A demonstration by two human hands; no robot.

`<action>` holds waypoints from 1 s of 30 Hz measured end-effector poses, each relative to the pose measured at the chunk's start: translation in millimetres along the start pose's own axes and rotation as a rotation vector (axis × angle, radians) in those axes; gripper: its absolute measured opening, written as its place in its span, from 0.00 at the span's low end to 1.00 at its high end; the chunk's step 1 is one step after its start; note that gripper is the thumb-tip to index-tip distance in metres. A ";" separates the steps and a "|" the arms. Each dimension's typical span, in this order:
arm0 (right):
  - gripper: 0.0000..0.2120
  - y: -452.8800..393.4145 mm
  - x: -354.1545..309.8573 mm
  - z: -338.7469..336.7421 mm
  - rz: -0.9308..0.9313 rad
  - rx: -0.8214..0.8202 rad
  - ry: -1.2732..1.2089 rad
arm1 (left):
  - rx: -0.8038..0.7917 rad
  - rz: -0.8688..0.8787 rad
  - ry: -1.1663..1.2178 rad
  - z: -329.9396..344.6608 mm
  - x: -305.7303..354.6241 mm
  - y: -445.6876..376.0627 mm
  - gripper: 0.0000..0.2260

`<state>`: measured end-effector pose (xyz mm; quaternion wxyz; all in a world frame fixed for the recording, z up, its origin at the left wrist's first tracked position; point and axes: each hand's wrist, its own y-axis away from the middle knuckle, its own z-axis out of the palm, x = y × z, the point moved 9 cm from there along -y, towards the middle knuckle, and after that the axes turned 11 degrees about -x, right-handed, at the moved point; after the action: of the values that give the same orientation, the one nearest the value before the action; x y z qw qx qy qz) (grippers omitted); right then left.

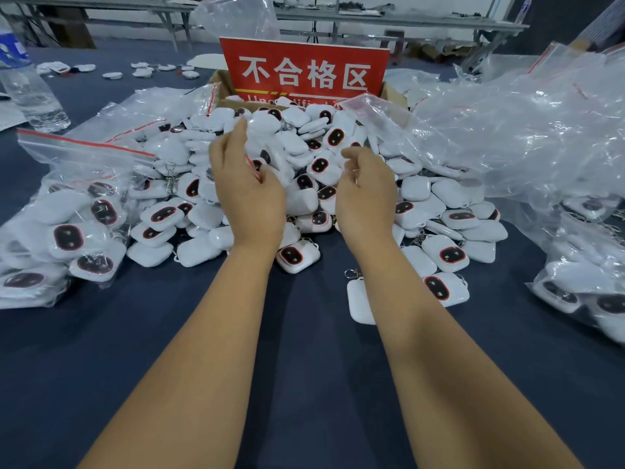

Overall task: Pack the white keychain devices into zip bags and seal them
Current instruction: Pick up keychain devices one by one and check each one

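Dark blue tablecloth [304, 333] under everything. Heaped at its middle, a pile of white keychain devices [304, 184], just in front of the red sign [304, 69]. Over the pile, left hand [248, 194] pinching a clear zip bag [270, 154] by its red strip; right hand [367, 194] curled, grip unclear. Left of the pile, filled bags [74, 225]; right of it, loose empty bags [524, 130]. Far left, water bottle [30, 82].
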<state>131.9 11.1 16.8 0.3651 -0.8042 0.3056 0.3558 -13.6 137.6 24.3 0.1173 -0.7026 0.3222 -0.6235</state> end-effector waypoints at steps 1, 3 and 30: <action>0.18 -0.1 1.4 1.8 0.015 -0.030 0.064 | 0.044 -0.044 0.025 -6.1 -3.8 -1.0 0.27; 0.21 1.8 -3.4 7.2 -0.006 -0.084 0.149 | 0.094 -0.112 0.094 -15.0 -8.2 -3.4 0.28; 0.21 6.0 -5.4 10.9 -0.040 -0.075 -0.271 | -0.308 0.056 -0.231 37.5 -2.0 -0.3 0.20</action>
<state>120.5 17.9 13.7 0.3799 -0.7679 0.2238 0.4647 22.2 130.2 15.6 0.0620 -0.7700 0.4176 -0.4785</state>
